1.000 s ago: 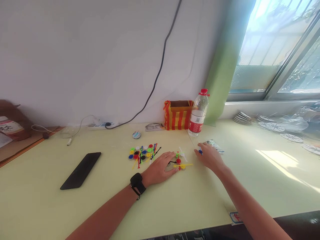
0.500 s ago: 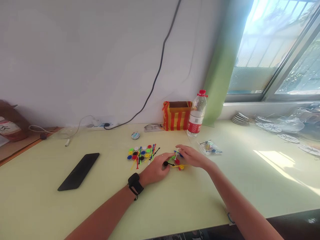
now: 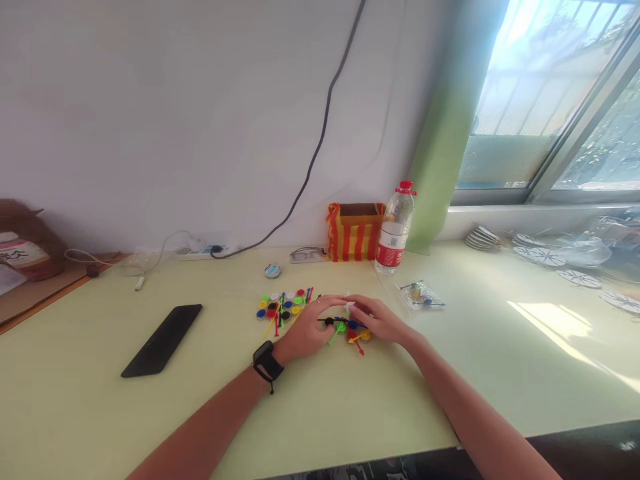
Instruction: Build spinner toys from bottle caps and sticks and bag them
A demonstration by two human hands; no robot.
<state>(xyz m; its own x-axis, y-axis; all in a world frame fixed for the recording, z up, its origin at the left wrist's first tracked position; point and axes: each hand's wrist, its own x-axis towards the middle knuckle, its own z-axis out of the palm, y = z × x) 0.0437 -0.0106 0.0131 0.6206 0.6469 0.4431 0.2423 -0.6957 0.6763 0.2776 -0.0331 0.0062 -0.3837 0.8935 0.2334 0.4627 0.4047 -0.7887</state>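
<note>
My left hand (image 3: 307,330) and my right hand (image 3: 380,320) curve around a small cluster of plastic arrow spinners, fingertips almost meeting behind it. Both have thumb and fingers apart. Within the cluster are a black spinner (image 3: 329,321), a green spinner (image 3: 341,327), a blue spinner (image 3: 353,325), a yellow spinner (image 3: 365,335) and a red arrow (image 3: 360,347). A white spinner (image 3: 349,307) sits between the fingertips, touching or close to my right thumb. Left of my left hand, more spinners (image 3: 273,307) stand in rows, their coloured arrows overlapping.
A clear bag of spinners (image 3: 421,295) lies to the right. Behind stand a striped box (image 3: 356,233) and a water bottle (image 3: 395,230). A black phone-like slab (image 3: 163,341) lies left, a small round tin (image 3: 273,271) farther back. White patterned discs (image 3: 543,256) line the window side.
My hands have drawn closer together, bringing their fingertips nearly together at the back. The spinners between them have shifted and turned; the red arrow now points toward the front.
</note>
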